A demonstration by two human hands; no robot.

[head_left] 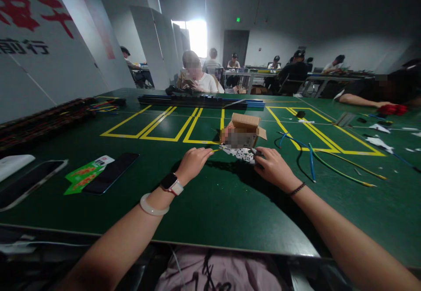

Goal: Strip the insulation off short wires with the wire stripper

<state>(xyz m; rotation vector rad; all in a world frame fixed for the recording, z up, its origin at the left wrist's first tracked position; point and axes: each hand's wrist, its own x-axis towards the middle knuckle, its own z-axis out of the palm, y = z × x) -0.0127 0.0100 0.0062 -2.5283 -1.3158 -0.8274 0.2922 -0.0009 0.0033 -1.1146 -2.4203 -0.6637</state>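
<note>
My left hand [194,164] pinches a short, thin yellow wire [216,150] between thumb and fingertips. Across from it, my right hand [274,166] is closed around a dark grey object [255,152], mostly covered by the fingers, so its kind is unclear. Between the two hands lies a flat white piece with dark round marks [239,154], close to the right fingertips. Just behind it stands an open cardboard box [246,120] with its flaps up; coppery strands [226,133] show at its left side, and its front is blurred.
Blue and green-yellow cables [342,168] lie to the right on the green table [210,207]. Left are a dark phone [112,172], a green packet [86,175] and another phone [31,183]. Dark trunking [197,102] runs along the back. A co-worker [200,78] sits opposite.
</note>
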